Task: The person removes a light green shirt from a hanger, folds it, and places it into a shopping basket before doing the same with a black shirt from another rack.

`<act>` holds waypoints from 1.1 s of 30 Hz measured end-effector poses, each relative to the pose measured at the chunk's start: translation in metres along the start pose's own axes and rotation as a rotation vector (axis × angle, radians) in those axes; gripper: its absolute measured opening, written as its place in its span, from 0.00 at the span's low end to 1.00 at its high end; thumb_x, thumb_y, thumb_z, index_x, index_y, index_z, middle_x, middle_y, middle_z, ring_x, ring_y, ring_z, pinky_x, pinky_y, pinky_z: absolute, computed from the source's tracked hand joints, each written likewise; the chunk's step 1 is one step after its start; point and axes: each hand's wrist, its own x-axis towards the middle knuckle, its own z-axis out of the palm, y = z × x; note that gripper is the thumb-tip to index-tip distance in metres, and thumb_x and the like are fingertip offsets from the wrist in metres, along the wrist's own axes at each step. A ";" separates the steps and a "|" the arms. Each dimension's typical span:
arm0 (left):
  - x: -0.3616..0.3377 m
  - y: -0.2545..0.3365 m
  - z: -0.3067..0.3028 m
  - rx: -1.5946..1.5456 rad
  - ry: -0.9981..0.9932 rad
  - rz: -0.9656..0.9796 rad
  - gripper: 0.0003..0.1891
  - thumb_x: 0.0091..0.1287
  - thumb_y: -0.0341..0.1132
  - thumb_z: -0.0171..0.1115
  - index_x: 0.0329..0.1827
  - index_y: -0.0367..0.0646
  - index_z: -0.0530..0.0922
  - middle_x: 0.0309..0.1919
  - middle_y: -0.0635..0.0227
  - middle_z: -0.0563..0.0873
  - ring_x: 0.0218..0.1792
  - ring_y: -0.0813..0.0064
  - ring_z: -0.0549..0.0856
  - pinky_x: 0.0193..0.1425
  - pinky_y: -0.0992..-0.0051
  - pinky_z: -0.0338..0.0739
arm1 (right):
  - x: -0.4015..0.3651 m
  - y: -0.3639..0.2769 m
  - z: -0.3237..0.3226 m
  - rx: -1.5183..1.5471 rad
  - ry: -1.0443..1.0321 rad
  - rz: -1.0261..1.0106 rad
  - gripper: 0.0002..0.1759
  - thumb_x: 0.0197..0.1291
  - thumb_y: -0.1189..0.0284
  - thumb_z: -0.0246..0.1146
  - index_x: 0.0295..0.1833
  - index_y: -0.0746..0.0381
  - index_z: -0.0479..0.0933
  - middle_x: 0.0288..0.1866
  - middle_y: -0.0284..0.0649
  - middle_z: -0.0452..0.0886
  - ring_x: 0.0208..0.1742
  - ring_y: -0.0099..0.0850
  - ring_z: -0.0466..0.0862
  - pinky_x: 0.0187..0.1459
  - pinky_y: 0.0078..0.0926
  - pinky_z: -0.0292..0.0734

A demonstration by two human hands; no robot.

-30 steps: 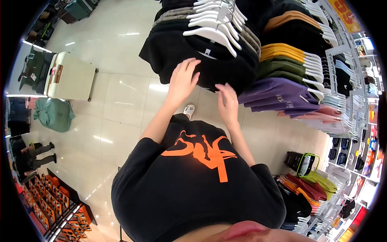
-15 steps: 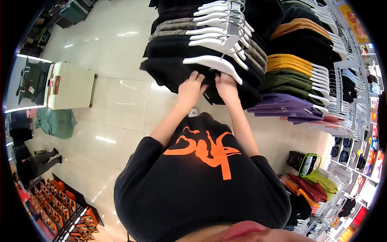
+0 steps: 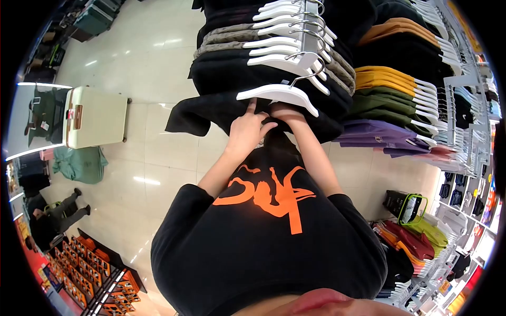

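Note:
A black shirt (image 3: 211,108) hangs at the front of the rack on a white hanger (image 3: 279,93), whose metal hook reaches up to the rail. My left hand (image 3: 244,134) touches the shirt's front near the neckline, index finger stretched up to the hanger's edge, thumb spread to the right. My right hand (image 3: 289,116) reaches in at the neckline beneath the hanger. Its fingers are hidden by the cloth and the hanger. The shirt's left-side sleeve stands out over the floor.
Behind hang several dark and grey-brown garments (image 3: 226,39) on white hangers. To the right are yellow shirts (image 3: 382,79), green shirts (image 3: 382,105) and purple shirts (image 3: 377,136). A cream suitcase (image 3: 100,117) stands left. A black basket (image 3: 395,203) is at lower right. A person (image 3: 52,221) is at far left.
The front hanger and black shirt have come nearer to me, apart from the hangers behind. The sleeve has swung out leftward. My right hand has gone deeper into the neckline; my left thumb has spread.

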 end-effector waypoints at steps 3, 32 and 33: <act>0.000 -0.003 0.002 -0.092 0.036 -0.044 0.14 0.58 0.45 0.55 0.32 0.44 0.81 0.54 0.48 0.71 0.26 0.55 0.81 0.34 0.67 0.77 | 0.004 0.012 0.018 0.110 0.138 -0.033 0.25 0.53 0.65 0.51 0.59 0.60 0.65 0.62 0.51 0.61 0.65 0.45 0.57 0.64 0.39 0.49; -0.006 -0.033 0.003 -0.176 0.476 0.188 0.16 0.50 0.28 0.61 0.41 0.57 0.79 0.44 0.72 0.79 0.31 0.71 0.82 0.30 0.77 0.76 | -0.012 0.028 0.041 2.112 0.562 -0.019 0.18 0.57 0.63 0.50 0.16 0.55 0.66 0.07 0.26 0.52 0.08 0.20 0.52 0.11 0.15 0.45; -0.006 -0.032 0.002 -0.181 0.473 0.172 0.16 0.50 0.28 0.61 0.41 0.56 0.79 0.43 0.72 0.79 0.32 0.71 0.81 0.31 0.77 0.76 | -0.015 0.027 0.038 2.114 0.564 -0.032 0.18 0.57 0.62 0.50 0.16 0.56 0.66 0.07 0.26 0.52 0.08 0.20 0.52 0.11 0.14 0.46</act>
